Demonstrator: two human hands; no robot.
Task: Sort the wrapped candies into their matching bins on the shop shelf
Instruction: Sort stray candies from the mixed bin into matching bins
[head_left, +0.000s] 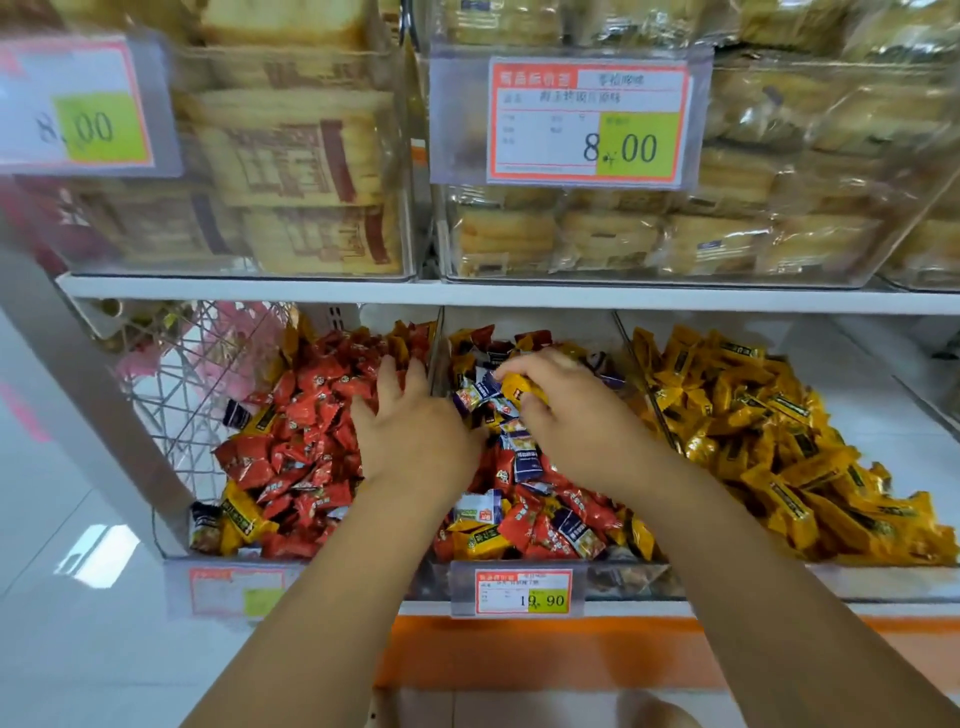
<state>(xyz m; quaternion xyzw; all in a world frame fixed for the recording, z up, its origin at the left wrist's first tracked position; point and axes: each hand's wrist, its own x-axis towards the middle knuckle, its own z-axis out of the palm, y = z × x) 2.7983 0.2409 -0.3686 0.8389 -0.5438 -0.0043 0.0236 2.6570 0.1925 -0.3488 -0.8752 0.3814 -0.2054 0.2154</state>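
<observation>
upper-left price tag (78, 104): "8.00" | upper-centre price tag (587, 122): "8.00", smaller print too blurred | lower-centre price tag (523, 592), front of middle candy bin (623, 578): "19.90" | lower-left price tag (236, 592): unreadable

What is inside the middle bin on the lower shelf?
The middle bin holds a mixed pile: red candies, yellow candies and purple candies. The right hand pinches a yellow candy above it. Hand and forearm cover the pile's centre; lower layers cannot be seen.

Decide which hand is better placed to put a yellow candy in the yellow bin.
Right: the right hand pinches a yellow candy, nearer the yellow bin; the left hand lies over the red candies.
</observation>
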